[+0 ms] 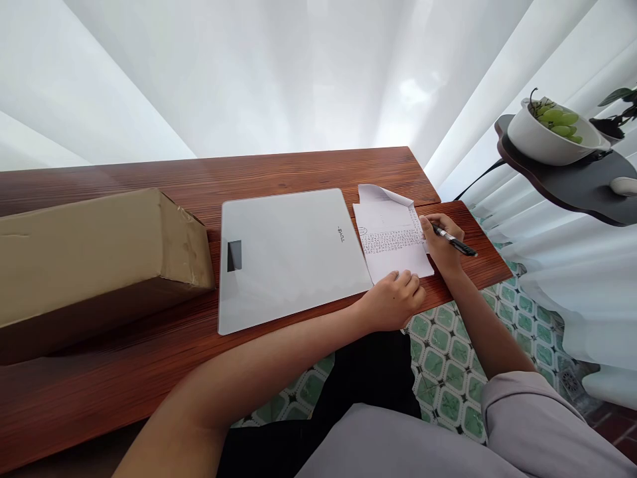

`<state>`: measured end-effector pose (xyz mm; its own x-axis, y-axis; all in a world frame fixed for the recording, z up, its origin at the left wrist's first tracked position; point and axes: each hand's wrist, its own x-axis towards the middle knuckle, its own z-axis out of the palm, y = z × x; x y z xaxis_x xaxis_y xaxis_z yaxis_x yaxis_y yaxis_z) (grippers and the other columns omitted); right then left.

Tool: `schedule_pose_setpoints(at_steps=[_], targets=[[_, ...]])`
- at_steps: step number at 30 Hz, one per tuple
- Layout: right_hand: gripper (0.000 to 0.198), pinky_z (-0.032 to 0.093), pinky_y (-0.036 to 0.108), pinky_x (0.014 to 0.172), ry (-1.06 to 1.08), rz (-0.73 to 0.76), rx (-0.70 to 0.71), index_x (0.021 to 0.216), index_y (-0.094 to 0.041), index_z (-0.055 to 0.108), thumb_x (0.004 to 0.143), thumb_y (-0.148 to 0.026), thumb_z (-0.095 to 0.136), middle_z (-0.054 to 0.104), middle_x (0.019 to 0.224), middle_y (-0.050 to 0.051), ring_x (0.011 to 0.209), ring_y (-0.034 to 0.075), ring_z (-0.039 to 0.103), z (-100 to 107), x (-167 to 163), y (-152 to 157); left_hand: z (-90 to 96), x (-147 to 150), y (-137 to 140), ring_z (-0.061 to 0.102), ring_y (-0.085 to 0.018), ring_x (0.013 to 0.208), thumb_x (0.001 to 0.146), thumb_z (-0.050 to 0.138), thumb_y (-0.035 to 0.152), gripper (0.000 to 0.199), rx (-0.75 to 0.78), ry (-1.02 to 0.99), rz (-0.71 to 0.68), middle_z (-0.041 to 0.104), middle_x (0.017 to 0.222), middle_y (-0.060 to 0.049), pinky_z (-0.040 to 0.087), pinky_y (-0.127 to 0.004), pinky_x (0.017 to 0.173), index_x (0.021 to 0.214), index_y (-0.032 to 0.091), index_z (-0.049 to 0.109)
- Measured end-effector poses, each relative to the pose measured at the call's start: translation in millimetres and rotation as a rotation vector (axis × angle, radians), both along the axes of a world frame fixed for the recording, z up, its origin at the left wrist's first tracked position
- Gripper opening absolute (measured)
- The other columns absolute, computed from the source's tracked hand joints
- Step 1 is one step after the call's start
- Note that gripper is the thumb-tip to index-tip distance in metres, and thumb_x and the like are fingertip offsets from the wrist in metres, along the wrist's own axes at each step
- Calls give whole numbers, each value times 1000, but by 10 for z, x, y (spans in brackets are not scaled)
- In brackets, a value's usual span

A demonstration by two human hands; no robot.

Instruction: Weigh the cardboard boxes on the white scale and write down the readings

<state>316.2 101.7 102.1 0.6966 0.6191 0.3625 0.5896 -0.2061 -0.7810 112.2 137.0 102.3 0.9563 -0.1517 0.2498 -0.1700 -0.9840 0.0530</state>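
Note:
A stack of white paper sheets [393, 242], with rows of small handwriting across the middle and a curled top sheet, lies on the wooden table. My left hand [397, 299] is closed over the lower edge of the sheets, its fingers bent and its thumb hidden. At the right edge of the paper, my right hand [442, 240] touches the sheets with its fingertips. A black and clear pen [454, 240] is held in that hand, pointing away from the paper. Just left of the sheets lies a flat white digital scale [293, 255] with a small dark display.
A long brown cardboard box [84, 252] stands on the left of the table [279, 171]. Beyond the table hangs a white curtain [308, 79]. On the right, a grey shelf [562, 189] holds a white bowl [540, 143] of green grapes [557, 121] and a plant.

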Motion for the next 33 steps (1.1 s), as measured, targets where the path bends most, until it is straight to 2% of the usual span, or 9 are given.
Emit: schedule_pose_setpoints(at_steps=[4, 9, 14, 20, 25, 29, 33], targets=[[36, 60, 37, 75, 8, 7, 36, 105, -19, 70, 85, -49, 70, 75, 89, 8, 78, 24, 72, -43, 52, 3, 6, -3, -2, 56, -30, 107, 96, 42, 25, 28, 6, 13, -4, 59, 122, -22, 45, -40, 84, 110, 8, 58], [34, 63, 41, 82, 57, -5, 27, 110, -17, 73, 79, -31, 73, 78, 93, 10, 84, 26, 76, -123, 114, 28, -12, 0, -12, 56, -30, 107, 97, 41, 26, 29, 8, -2, 9, 59, 122, -21, 44, -40, 83, 111, 7, 58], [36, 63, 44, 81, -5, -23, -31, 113, -16, 74, 83, -34, 71, 78, 95, 12, 83, 28, 75, -127, 140, 26, -15, 4, -13, 57, -29, 103, 97, 41, 24, 27, 14, -16, 7, 60, 122, -22, 44, -40, 81, 108, 8, 59], [34, 59, 42, 80, -139, 0, -140, 114, -17, 76, 89, -38, 64, 78, 90, 10, 75, 24, 71, -150, 175, 26, -12, 3, -14, 57, -29, 103, 98, 37, 23, 29, 26, -22, 5, 60, 122, -22, 44, -40, 82, 109, 7, 59], [34, 55, 42, 83, -317, 56, -190, 108, -17, 78, 95, -40, 55, 75, 94, 12, 81, 25, 68, -181, 201, 48, -6, 6, -13, 57, -29, 105, 98, 39, 23, 27, 18, -4, 8, 59, 123, -23, 44, -40, 84, 109, 8, 59], [36, 51, 41, 84, -443, 26, -154, 108, -18, 74, 102, -39, 45, 73, 95, 12, 87, 26, 65, -146, 178, 48, -12, 19, -16, 58, -29, 104, 98, 35, 20, 29, 13, 3, -7, 60, 123, -22, 44, -40, 81, 109, 7, 60], [44, 47, 41, 81, -525, 18, -150, 87, -21, 67, 106, -40, 32, 69, 85, 12, 83, 27, 62, -126, 149, 39, -2, 10, -22, 59, -28, 102, 101, 28, 19, 37, 56, -2, -23, 61, 124, -22, 44, -39, 77, 112, 8, 61]])
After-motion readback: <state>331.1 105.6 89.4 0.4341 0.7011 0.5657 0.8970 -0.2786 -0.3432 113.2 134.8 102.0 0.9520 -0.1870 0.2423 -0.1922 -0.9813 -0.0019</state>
